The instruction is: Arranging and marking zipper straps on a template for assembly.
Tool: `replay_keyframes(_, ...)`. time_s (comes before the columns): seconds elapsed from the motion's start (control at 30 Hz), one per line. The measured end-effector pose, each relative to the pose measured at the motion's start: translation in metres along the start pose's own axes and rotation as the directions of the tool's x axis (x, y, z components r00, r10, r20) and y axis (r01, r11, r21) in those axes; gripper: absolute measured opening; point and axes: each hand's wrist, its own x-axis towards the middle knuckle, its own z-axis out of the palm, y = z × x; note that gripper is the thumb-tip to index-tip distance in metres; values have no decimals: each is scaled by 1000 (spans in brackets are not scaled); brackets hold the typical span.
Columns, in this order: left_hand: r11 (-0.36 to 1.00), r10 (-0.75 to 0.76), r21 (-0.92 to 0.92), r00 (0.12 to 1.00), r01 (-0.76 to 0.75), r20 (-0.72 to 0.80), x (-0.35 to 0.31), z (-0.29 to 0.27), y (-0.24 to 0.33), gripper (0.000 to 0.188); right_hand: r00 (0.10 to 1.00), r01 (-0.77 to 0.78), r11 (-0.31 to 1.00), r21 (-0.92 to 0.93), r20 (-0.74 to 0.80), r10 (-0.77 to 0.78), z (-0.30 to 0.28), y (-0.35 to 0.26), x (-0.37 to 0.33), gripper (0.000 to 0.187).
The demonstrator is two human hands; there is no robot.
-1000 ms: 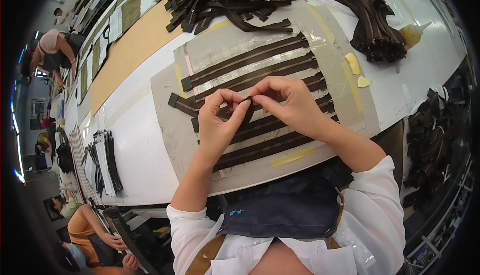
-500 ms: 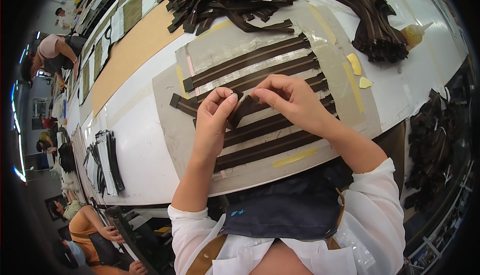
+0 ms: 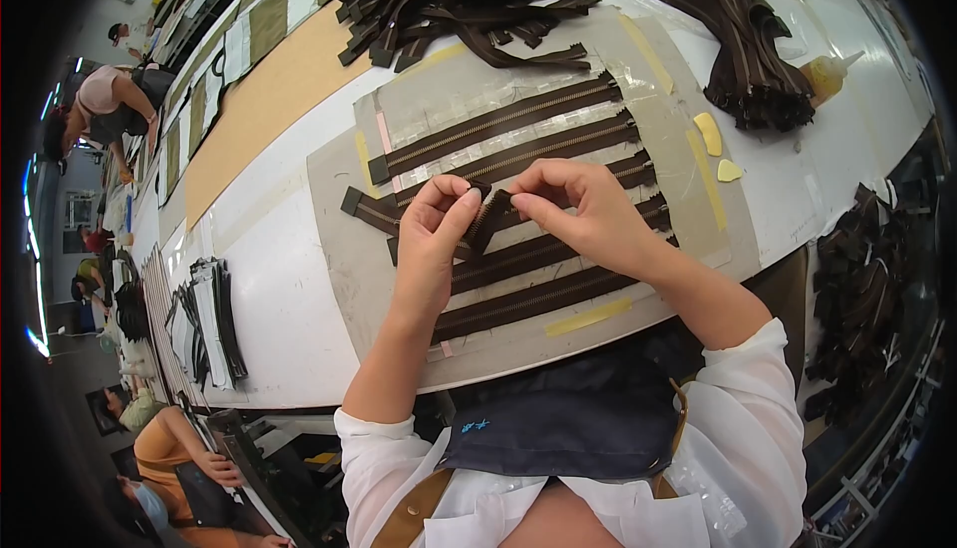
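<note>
Between my two hands a dark brown zipper with brass-coloured teeth is held up and bent. My left hand pinches it between thumb and fingers. My right hand is closed, thumb against forefinger, at the zipper's end just to the right. Under my hands several brown zippers lie in slanting rows on a grey board. The farthest zipper is straight and fully visible; my hands and forearms partly cover the nearer ones. A dark square-ended piece sticks out left of my left hand.
A loose heap of brown zippers lies beyond the board, and a tied bundle at far right. Beside it are a glue bottle and yellow pieces. More zippers hang at right. Co-workers are at left.
My right fingertips have shifted slightly lower along the zipper's end, and more of its bent part shows between my hands. The rows on the board look much the same.
</note>
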Motion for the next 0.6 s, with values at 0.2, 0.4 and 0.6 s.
replay_keyframes(0.2, 1000, -15, 9, 1000, 15, 3, -1, 1, 0, 12, 999, -46, 998, 48, -18, 47, -2, -4, 0, 16)
replay_keyframes(0.4, 986, 26, 164, 999, -33, 47, -5, 8, -1, 13, 1000, 11, 999, 45, -21, -10, -3, -1, 2, 17)
replay_keyframes(0.6, 948, 117, 297, 993, -114, 10, -5, 12, 0, 17, 998, -49, 997, 64, -22, 51, -3, -2, 1, 12)
